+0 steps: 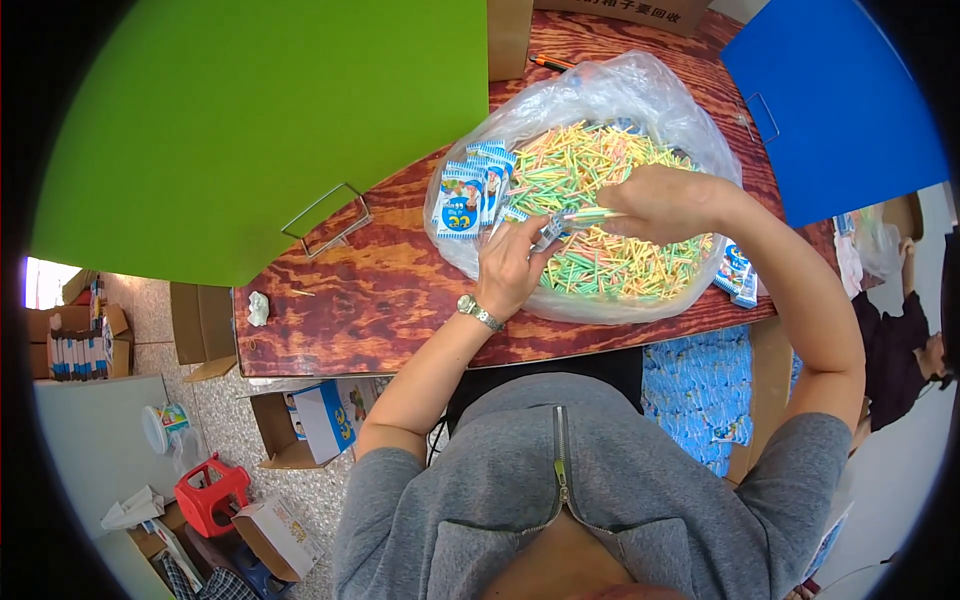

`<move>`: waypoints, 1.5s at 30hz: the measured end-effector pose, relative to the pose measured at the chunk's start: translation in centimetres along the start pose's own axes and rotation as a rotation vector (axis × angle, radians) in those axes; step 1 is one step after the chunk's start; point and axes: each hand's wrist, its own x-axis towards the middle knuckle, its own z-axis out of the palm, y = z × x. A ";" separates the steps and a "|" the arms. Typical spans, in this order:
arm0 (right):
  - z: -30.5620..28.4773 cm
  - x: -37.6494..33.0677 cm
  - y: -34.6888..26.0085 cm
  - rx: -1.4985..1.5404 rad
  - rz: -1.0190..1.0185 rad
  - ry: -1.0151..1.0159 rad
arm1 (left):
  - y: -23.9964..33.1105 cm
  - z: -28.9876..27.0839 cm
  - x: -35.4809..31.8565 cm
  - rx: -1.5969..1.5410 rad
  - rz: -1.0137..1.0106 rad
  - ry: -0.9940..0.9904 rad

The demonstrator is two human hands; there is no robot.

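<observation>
The left hand [508,268] is bent with thumb and fingers closed on a small blue-and-silver film packet [549,233], above the near left part of a wide, clear plastic bag [655,85] lying rolled open on the dark red wood-grained surface [350,325]. The right hand [660,203] is curled nearly closed, back of the hand upward, around a slim bundle of pale pastel sticks [593,214], whose ends point at the packet. Beneath both hands, loose yellow, green and pink sticks [620,275] fill the bag.

The packet looks very light, limp and rather slick, so it is probably best pinched near its open edge, with the sides held apart. The sticks seem light, stiff and brittle; a loose grip around the middle of the bundle, ends kept even, should spare them from snapping. The bag's film appears soft and likely to crumple under a wrist.

The right fingertips are hidden under the hand, so the number of sticks held cannot be told. The left fingers cover much of the packet, and its mouth is too small to make out; whether any stick has entered it is unclear. The pile hides the bag's floor.
</observation>
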 end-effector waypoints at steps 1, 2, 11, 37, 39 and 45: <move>0.1 0.3 0.3 -0.020 -0.011 -0.024 | -0.2 0.1 0.0 -0.002 0.001 -0.001; 0.1 0.7 0.5 -0.019 -0.008 -0.023 | -0.4 0.2 -0.1 0.022 0.036 -0.014; -1.9 1.4 -2.6 -0.314 -0.019 0.050 | -0.3 0.4 0.7 -0.013 0.095 0.009; 12.9 11.0 1.1 0.386 -0.050 0.878 | -6.8 -5.0 -1.9 -0.251 -0.649 0.037; 13.3 12.1 0.8 0.160 0.303 0.537 | -9.9 -4.9 -3.5 -0.299 -0.741 0.011; 14.8 14.8 0.7 0.137 0.394 0.494 | -14.6 -2.5 -6.0 -0.129 -0.811 0.018</move>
